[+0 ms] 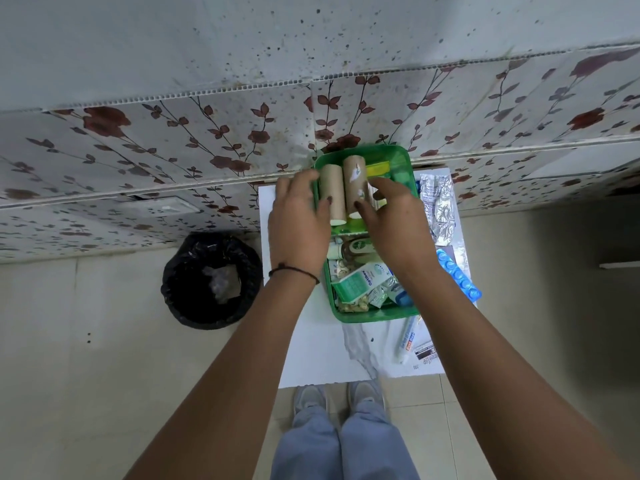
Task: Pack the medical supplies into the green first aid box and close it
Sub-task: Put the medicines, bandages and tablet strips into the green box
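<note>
feet: grey shoes [337,396] and pale blue trouser legs [341,448], nearest, right at the white table's [304,344] front edge
table front: white tube [406,337] and a small printed carton [425,353] lying flat, nearer than both hands, off to the right
box base: green first aid box [374,315] open on the table, under the wrists; packed with a green-white carton [360,280], a bottle [353,249], sachets, small bits
blue pills: blister strip [457,273] on the table just right of the right wrist, outside the box
foil strips: silver strips [438,206] right of the right hand, outside the box
left hand: left hand [299,220] fingers spread, curled over the lid's left rim, thumb on the left brown roll [333,192]; loose touch, not a closed grasp
right hand: right hand [394,220] fingers half bent, tips on the right brown roll [356,183]; cannot tell if it really grips
lid tray: green lid [403,161] past the fingertips, both rolls standing side by side in it, yellow-green packet [378,168] behind
bin: black-lined bin [211,280] on the floor, left of the left forearm
wall: floral panels [138,150] farthest
</note>
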